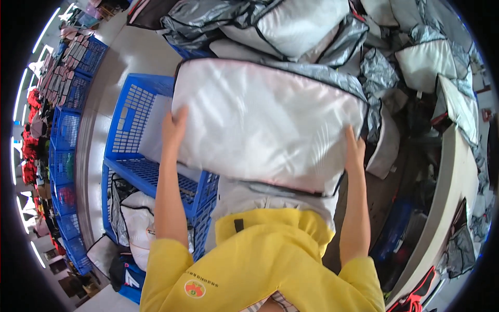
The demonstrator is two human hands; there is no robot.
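A large, flat insulated bag [265, 125] with a shiny white face and black edge binding is stretched out in front of my waist. Its left side is gripped by my left hand [174, 125], thumb on top of the white face. On the opposite side, my right hand [355, 150] grips the edge in the same way, thumb on top. The other fingers of both hands are mostly hidden beneath the bag. Silver foil material [332, 78] shows along the far edge.
To the left stands a blue plastic crate [130, 112] with white sheet material inside; a lower blue crate [106, 200] holds more bags. Silver and white bags [306, 26] heap up beyond. A pale table edge [442, 192] curves along the right. Stacked blue crates [65, 161] line the far left.
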